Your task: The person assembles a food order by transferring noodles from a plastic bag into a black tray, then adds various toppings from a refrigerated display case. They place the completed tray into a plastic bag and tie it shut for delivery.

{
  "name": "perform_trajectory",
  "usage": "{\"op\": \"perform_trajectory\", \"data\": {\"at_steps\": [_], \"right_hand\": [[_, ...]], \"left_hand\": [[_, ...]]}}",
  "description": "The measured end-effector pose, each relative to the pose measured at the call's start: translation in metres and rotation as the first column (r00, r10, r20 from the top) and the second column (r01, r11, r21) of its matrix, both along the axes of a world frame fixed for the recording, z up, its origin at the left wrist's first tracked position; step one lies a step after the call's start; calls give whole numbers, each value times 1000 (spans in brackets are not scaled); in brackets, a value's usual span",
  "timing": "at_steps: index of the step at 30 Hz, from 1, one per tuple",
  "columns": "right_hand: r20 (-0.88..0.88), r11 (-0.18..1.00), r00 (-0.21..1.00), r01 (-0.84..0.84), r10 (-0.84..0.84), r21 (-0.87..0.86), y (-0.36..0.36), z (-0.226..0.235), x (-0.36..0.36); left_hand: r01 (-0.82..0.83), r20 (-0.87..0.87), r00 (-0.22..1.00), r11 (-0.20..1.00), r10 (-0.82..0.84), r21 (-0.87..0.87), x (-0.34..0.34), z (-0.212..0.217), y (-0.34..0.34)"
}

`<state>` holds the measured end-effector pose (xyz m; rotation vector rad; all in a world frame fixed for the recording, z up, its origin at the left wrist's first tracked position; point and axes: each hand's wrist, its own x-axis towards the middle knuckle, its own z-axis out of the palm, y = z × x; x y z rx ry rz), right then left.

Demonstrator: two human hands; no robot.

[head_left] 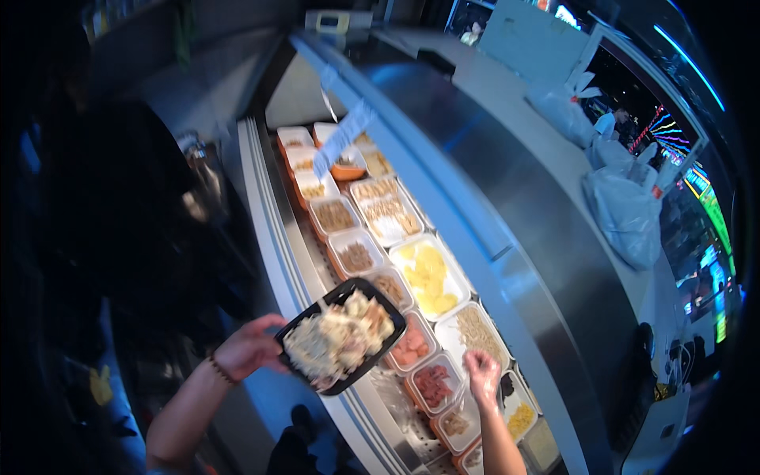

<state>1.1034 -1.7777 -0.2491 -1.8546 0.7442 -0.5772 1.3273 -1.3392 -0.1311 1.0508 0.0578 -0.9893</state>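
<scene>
My left hand [252, 347], with a beaded bracelet on its wrist, grips the left edge of a black plastic food tray [370, 366]. Pale shredded and chunky food [336, 336] is heaped in that tray, which overhangs the counter's near edge. My right hand [483, 372] hovers over the chilled counter with its fingers closed; whatever they may hold is hidden. Just beyond it sits a white tub of pale strands [475, 326]. Left of that hand are tubs of dark red meat [433, 383] and pink pieces [411, 347]. Yellow slices fill a larger tub [451, 307] farther back.
Several more food tubs [333, 214] run toward the far end. A raised lid edge [443, 182] lines the counter's right side. Tied white plastic bags [625, 210] stand on the ledge beyond, by a window. On the left is a dark figure [119, 214], apparently a person.
</scene>
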Motion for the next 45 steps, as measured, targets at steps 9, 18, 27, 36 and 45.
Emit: {"op": "perform_trajectory", "data": {"at_steps": [9,18,27,36,45], "right_hand": [[96,974,994,29,-52,227,151,40,-44],[-35,971,998,37,-47,-237,254,107,34],[99,985,984,-155,147,78,291,136,89],[-63,597,594,-793,802,120,275,20,187],[-187,195,220,-970,957,-144,436,2,248]], "left_hand": [[43,223,974,996,-25,-74,71,217,61],[262,312,926,956,-210,-134,281,279,-132],[-158,691,668,960,277,-233,276,235,-136],[-390,748,591,704,-303,594,-51,-109,171],[-339,765,373,-690,526,639,-344,-141,573]]}}
